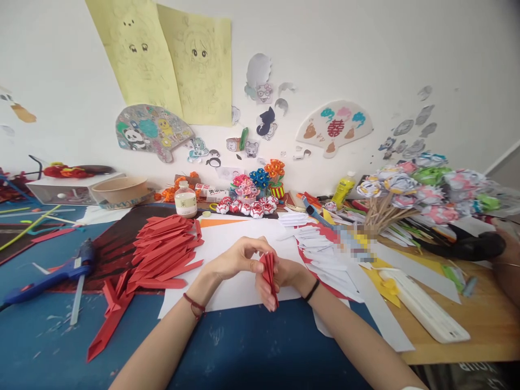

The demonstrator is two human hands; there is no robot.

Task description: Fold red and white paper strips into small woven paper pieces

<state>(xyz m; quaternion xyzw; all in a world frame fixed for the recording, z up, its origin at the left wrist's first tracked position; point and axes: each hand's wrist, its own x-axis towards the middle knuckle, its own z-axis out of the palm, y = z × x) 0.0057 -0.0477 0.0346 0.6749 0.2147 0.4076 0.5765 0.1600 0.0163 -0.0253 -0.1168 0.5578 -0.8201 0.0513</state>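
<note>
Both hands are raised over the white paper sheets (227, 295) at the table's front. My right hand (284, 271) is closed round a bundle of folded red paper strips (268, 275), standing upright with their pleated edges towards me. On the bundle's upper left side, the thumb and curled fingers of my left hand (244, 254) pinch it. Parts of both hands' fingers are hidden behind the paper. Left of my hands lies a heap of folded red paper strips (162, 249). To the right is a stack of folded white paper strips (317, 246).
A blue glue gun (77, 268) lies at the left. At the back stand a glass bottle (186, 200), small paper flowers (260, 179) and a yellow bottle (343, 189). Paper bouquets (430, 187) and a white stick-shaped device (426, 306) are at the right, beside another person's arm (506, 260).
</note>
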